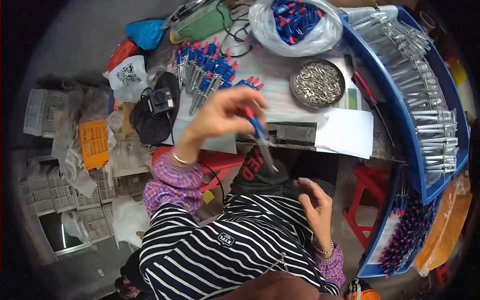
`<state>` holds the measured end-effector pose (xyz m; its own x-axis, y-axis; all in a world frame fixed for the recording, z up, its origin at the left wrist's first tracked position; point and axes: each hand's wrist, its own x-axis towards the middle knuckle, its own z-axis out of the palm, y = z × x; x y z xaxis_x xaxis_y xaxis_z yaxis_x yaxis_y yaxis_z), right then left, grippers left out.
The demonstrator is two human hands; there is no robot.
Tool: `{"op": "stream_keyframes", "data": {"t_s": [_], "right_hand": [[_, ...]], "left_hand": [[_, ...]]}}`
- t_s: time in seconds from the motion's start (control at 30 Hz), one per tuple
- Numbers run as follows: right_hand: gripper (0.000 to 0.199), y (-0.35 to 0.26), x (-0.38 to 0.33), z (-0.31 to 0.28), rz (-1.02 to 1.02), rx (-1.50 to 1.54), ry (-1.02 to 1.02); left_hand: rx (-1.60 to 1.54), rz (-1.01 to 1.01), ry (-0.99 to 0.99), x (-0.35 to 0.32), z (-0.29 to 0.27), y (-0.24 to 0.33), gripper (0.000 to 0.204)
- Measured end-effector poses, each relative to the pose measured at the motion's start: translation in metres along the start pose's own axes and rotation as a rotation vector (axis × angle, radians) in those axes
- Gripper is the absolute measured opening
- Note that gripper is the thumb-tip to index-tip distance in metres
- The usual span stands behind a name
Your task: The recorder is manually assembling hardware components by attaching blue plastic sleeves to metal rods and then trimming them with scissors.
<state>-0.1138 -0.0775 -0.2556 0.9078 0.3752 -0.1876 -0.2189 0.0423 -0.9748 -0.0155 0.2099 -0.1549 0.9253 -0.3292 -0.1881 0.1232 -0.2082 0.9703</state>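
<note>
From the head camera I look down on a cluttered grey workbench point(295, 107) above a floor strewn with white and orange crates. My left hand point(220, 116) is raised over the bench edge, its fingers pinched around a blue-handled soldering iron point(259, 135) whose metal tip slants down toward my lap. My right hand point(315, 200) rests low against my striped apron, fingers loosely curled; I cannot tell whether it grips anything. Just beyond the left hand lies a pile of similar blue-and-red irons point(207, 67). A round metal dish of small silvery parts point(318, 83) sits to the right, near a sheet of white paper point(345, 132). A long blue tray point(400, 120) of metal rods curves along the right side.
</note>
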Motion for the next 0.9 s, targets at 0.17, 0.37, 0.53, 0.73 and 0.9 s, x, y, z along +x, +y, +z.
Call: {"op": "stream_keyframes", "data": {"t_s": [0.17,0.37,0.53,0.73,0.9], "right_hand": [[0.025,0.007,0.002,0.003,0.089,0.048,-0.061],[0.021,0.003,0.004,0.006,0.104,-0.008,-0.066],[0.021,-0.001,0.002,0.003,0.091,-0.077,-0.033],[0.021,-0.035,0.02,-0.01,-0.022,-0.256,-0.121],[0.026,-0.078,0.057,-0.025,-0.359,-0.553,-0.086]], "left_hand": [[0.29,-0.056,0.164,-0.005,-0.098,0.032,0.042],[0.517,-0.19,0.111,0.021,-0.134,-0.016,0.032],[0.736,0.069,0.353,0.038,-0.111,-0.029,0.031],[0.778,0.259,0.327,0.08,-0.091,-0.005,0.029],[0.907,0.473,0.292,0.135,-0.097,0.012,0.03]]}}
